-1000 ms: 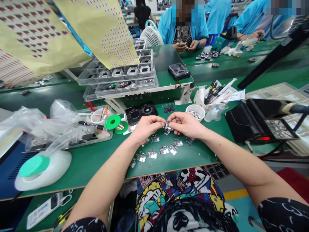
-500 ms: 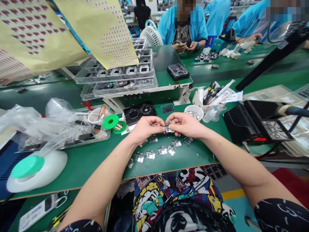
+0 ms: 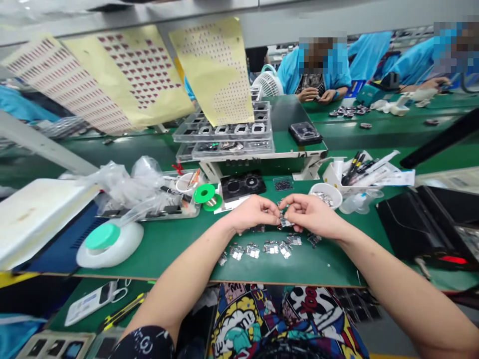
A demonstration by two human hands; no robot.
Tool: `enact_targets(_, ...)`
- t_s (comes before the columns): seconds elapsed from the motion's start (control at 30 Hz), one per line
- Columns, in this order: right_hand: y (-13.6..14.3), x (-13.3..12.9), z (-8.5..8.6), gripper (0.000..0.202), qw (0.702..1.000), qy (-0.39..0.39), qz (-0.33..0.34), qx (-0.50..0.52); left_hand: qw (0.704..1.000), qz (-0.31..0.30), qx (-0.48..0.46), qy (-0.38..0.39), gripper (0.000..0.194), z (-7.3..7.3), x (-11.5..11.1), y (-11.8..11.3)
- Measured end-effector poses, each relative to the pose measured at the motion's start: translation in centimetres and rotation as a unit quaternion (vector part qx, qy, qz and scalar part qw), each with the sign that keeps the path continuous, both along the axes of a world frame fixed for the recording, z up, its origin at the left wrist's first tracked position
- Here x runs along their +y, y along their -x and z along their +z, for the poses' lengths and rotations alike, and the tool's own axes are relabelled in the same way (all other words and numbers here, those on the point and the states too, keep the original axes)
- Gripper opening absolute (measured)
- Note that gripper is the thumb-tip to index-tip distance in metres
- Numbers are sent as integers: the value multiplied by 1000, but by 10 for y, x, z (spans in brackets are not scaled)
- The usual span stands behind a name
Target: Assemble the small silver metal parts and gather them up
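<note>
Pinched between left hand point(image 3: 259, 213) and right hand point(image 3: 310, 213), above tabletop point(image 3: 307, 267): small metallic part point(image 3: 286, 223), shiny face toward camera, long axis unclear.

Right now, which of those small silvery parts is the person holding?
The silvery part pinched between the fingertips of the left hand and right hand; the other parts, nearer the body, lie on the green table.

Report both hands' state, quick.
Left hand: fingers pinched on a small metal part.
Right hand: fingers closed on the same part.
</note>
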State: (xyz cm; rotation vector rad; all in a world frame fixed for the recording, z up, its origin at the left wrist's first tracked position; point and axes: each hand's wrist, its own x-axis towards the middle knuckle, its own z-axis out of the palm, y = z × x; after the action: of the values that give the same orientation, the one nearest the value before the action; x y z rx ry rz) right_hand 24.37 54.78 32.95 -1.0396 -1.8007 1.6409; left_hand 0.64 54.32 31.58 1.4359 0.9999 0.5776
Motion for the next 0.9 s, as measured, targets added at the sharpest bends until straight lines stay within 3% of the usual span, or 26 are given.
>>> enact_targets(0.4, 7, 1, -13, 29, 989, -121, -66, -57, 992, 110, 0, -56, 14, 0, -1, -7)
enact_targets(0.67, 12, -4, -25, 19, 937, -307, -115, -117, 982, 161, 30, -99, 13, -9, -3, -12)
enact_targets(0.9, 13, -6, -27, 16, 939, -301, -142, -79, 977, 184, 29, -103, 11, -5, -8, -18)
